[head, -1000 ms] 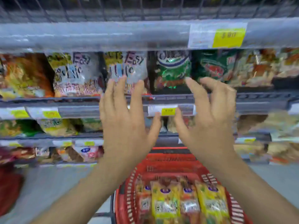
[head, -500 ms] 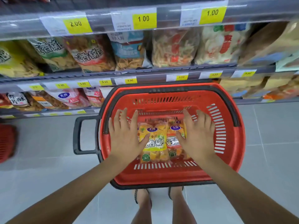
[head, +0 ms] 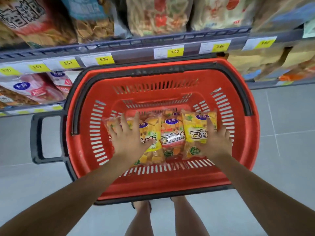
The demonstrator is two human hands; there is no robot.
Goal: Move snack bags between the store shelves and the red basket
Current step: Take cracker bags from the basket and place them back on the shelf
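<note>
- Store shelves: run behind the red basket and past both of its sides, and are stocked with large snack packs in red, blue, tan and pink wrappers. The print on the packs is blurred.
- Floor: grey tiles lie under and around the basket.
- Red basket: an oval plastic tub with slotted walls that stands on the floor, just in front of the lower shelf. A black carry handle lies folded along its rim, and a black pull handle juts from its left side.
- Legs: two bare legs stand at the near edge of the basket.
- Snack bags: four small clear packs lie side by side on the basket's bottom. They hold yellow and orange pieces and carry yellow or orange labels with a blue oval logo.
- Left hand: rests inside the basket with its fingers straight and spread, lying flat on the two leftmost bags without gripping them.
- Right hand: rests inside the basket with its fingers extended, laid against the right edge of the rightmost bag and not closed round it.
- Price labels: yellow tags on the shelf edge behind the basket read 5.90 and 3.00.
</note>
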